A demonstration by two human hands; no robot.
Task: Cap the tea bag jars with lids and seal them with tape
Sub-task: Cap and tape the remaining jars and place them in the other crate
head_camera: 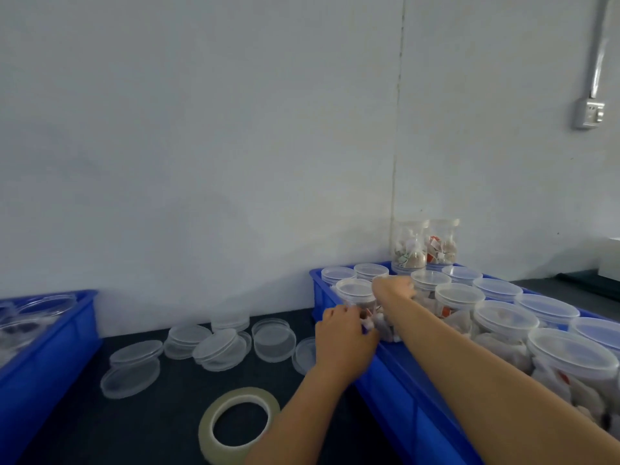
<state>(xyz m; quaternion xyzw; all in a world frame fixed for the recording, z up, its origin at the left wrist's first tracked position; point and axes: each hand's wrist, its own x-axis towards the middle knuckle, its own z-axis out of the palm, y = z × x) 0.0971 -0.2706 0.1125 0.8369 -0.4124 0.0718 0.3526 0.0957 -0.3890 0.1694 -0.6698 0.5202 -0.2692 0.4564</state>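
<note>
Jars [505,325] of tea bags fill the blue crate [396,374] at the right of the frame, most of them already wearing clear lids. Both hands meet at one jar [379,325] near the crate's left front corner, just right of centre. The left hand [344,333] curls its fingers against that jar's near side and seems to steady or grip it. The right hand [394,286] comes over the top with fingers bent down onto the mouth; whether a lid lies under it is hidden by the hand itself, so I cannot tell what it has hold of.

My judgement is that the capping step is in hand on this jar, or else it is being lifted out for sealing. Next would come a firm press all round the rim until the lid seats, then a reach for the tape roll [240,424], which lies flat on the dark table at lower centre, untouched.

Loose spare lids [218,345] are scattered on the table left of the crate. Two capped jars [424,243] stand stacked above the rest at the far corner, against the wall. A second blue crate [40,357] sits at the left edge.
</note>
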